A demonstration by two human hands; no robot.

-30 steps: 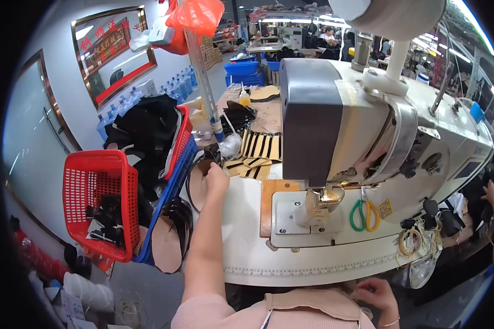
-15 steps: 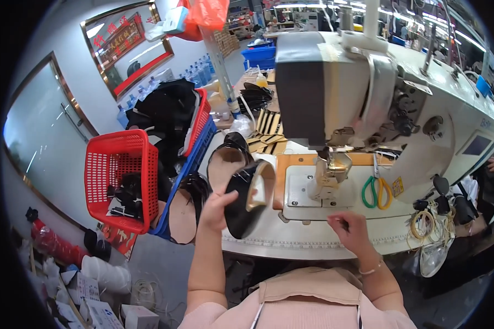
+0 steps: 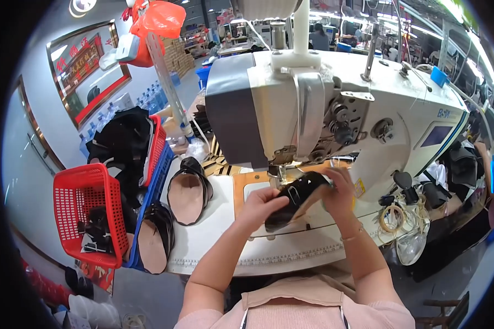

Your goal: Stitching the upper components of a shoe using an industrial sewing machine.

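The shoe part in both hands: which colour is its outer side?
The shoe part is glossy black outside; the head view shows it.

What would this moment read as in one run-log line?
left hand: gripping buckled black shoe upper | right hand: at its right end, grip blurred | industrial sewing machine: beyond upper | red basket: left

Head-worn fisheye view, facing forward and down, close above left hand (image 3: pixel 259 209) and right hand (image 3: pixel 340 193), sewing machine (image 3: pixel 318 104) just beyond

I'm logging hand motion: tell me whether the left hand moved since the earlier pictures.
Yes: the left hand moved rightward against the sewing machine, from left of its needle area to near it.
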